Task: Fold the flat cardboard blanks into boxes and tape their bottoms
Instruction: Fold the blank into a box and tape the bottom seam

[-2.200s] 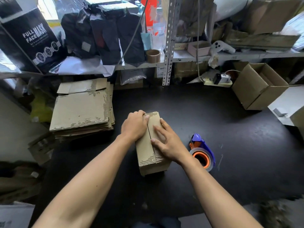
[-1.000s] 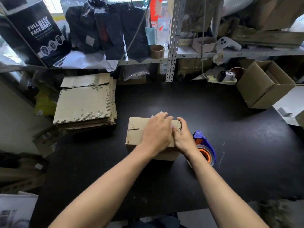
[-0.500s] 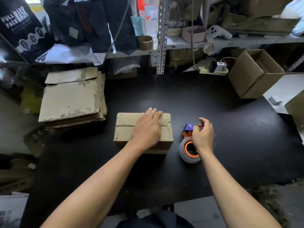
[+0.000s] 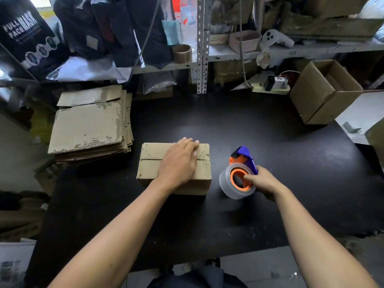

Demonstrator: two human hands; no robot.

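Black worktop: right hand has left the box (mid-worktop, 2 flaps unsealed), fingers now curled gripping tape dispenser; left hand still flat, fingers together. Taping next.

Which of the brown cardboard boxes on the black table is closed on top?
The small brown cardboard box under the left hand; its flaps meet. The larger brown box at far right gapes open.

I see a black worktable backed by a cluttered metal shelf on a perforated upright, with daylight at a window top left.
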